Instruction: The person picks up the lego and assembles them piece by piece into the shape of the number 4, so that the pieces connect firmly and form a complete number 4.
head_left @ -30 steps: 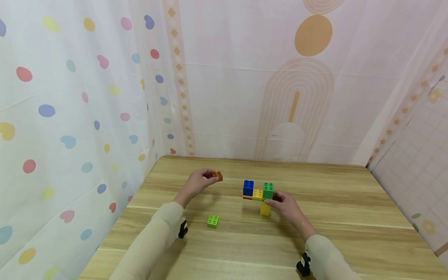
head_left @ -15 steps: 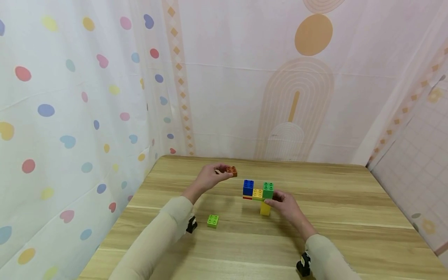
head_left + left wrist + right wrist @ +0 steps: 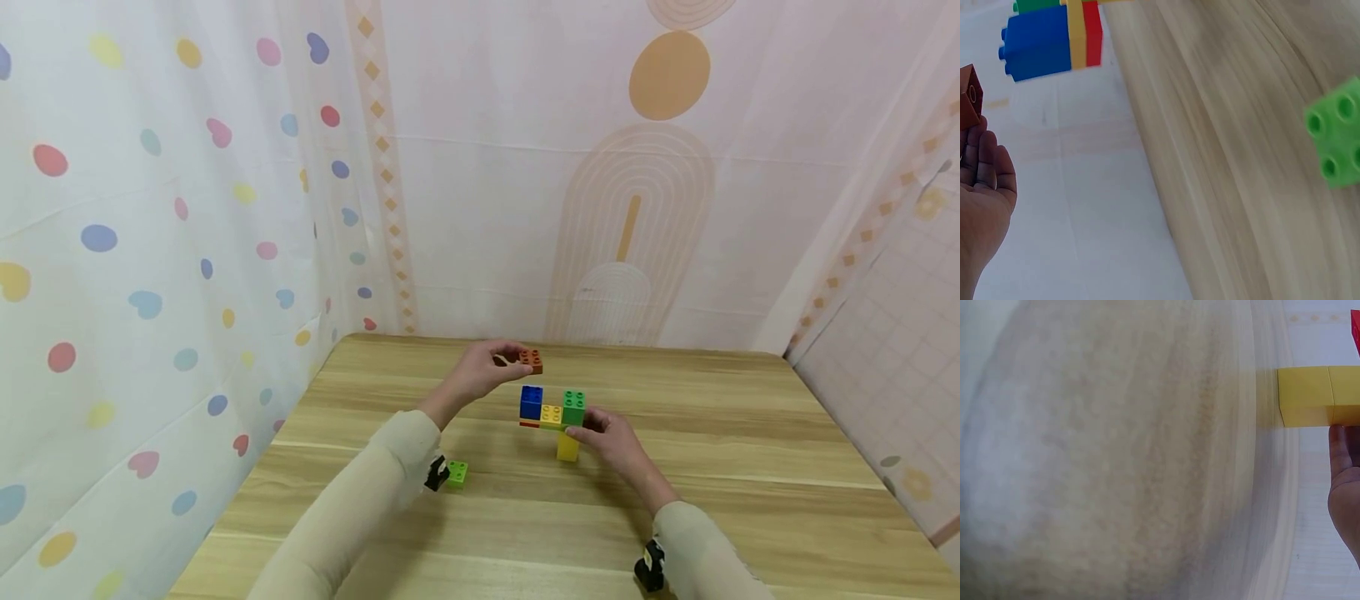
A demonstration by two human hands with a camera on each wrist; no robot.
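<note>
1. Above the wood-grain table (image 3: 517,533), near the blue brick (image 3: 531,402) but apart from it, hangs the brown brick (image 3: 532,361), studs up.
2. It looks light, stiff and hard; its flat sides should give the surest hold.
3. The left hand (image 3: 476,372) pinches one end, thumb and fingers parted only by its width.
4. The right hand (image 3: 617,440) grips the built structure (image 3: 551,414) beside the green brick (image 3: 573,408); its joints may loosen if squeezed askew.

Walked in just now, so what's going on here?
A person's left hand holds an orange-brown brick in the air, apart from the multicoloured block structure that the right hand grips. The structure has a blue block at one end and a green block at the other. A light green brick lies on the table, touched by neither hand.
</note>
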